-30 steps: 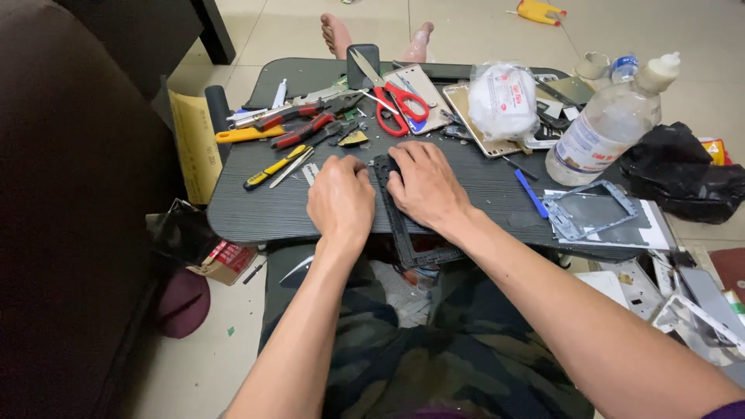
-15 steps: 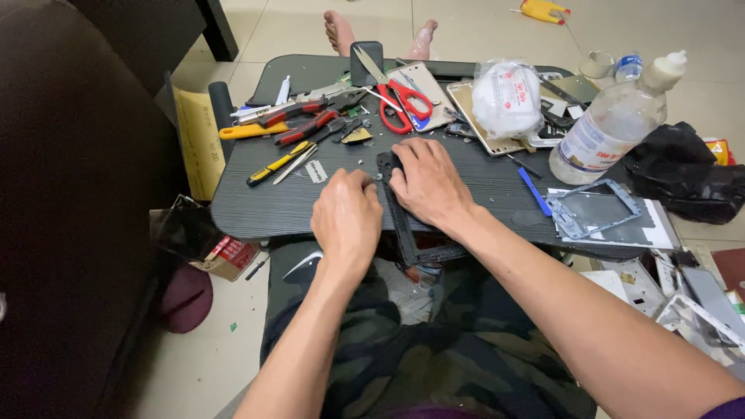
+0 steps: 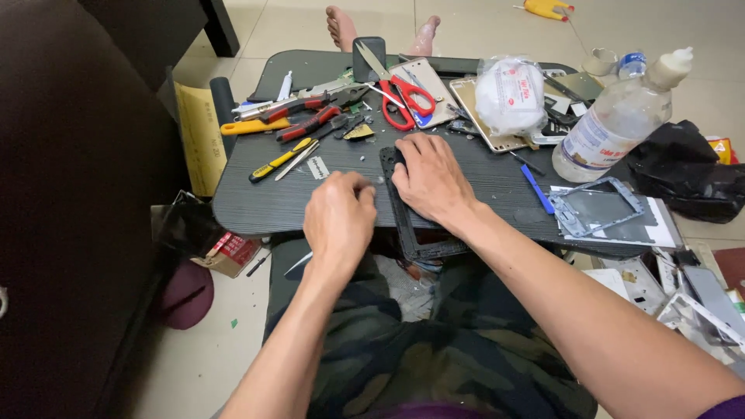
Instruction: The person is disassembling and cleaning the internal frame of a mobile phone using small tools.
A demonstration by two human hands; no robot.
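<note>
A black rectangular tablet-like frame lies across the near edge of a dark low table, overhanging toward my lap. My right hand presses flat on its upper part, fingers spread. My left hand is curled into a loose fist just left of the frame's left edge, fingertips pinched; whether it grips a small tool is hidden.
Red-handled scissors, pliers, a yellow screwdriver and an orange tool lie at the back left. A clear plastic bottle, a grey metal frame, a white wrapped bundle and a black bag are on the right.
My left hand has slid down and toward me along the frame's left edge. The right hand stays pressed on the frame.
</note>
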